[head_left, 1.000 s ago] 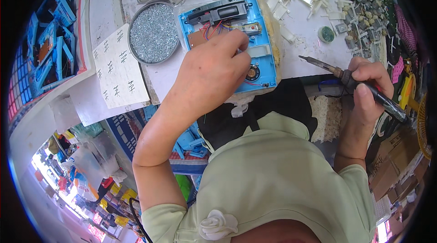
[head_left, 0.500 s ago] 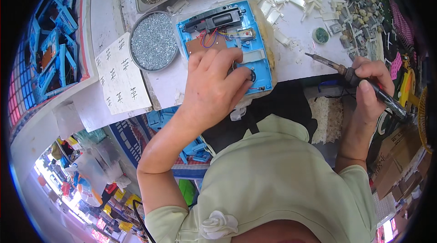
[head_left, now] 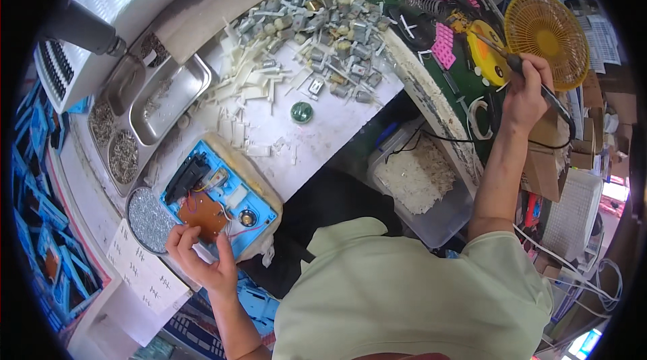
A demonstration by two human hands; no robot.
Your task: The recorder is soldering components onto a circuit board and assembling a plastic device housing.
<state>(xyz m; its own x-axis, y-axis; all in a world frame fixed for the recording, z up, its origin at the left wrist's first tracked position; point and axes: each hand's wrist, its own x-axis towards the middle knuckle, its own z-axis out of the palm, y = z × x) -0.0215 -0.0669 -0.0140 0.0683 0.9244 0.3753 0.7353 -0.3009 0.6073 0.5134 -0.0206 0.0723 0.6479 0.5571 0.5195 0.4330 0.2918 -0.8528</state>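
A soldering iron [head_left: 514, 62] is gripped in my right hand [head_left: 529, 94], out at the far right, with its tip over a yellow rounded object [head_left: 486, 56]. My left hand [head_left: 205, 262] hovers by the near left edge of a blue plastic casing [head_left: 261, 217], fingers bent and thumb apart, apparently holding nothing. Inside the casing lie a brown circuit board [head_left: 203, 215], a black elongated part [head_left: 187, 176], a small motor [head_left: 219, 178], a round black part [head_left: 248, 217] and thin wires. The casing rests on a padded board.
Beside the casing stands a round tin of screws [head_left: 149, 215]; beyond it is a metal compartment tray [head_left: 195, 75]. Small motors [head_left: 323, 26] and white plastic pieces [head_left: 253, 80] are heaped behind a green-topped round container [head_left: 301, 112]. At right are a yellow slatted round guard [head_left: 547, 36] and the iron's cord [head_left: 448, 139].
The view has swung rightward. My right hand has carried the soldering iron away from the casing to the far right. My left hand has drawn back from inside the casing to its near edge.
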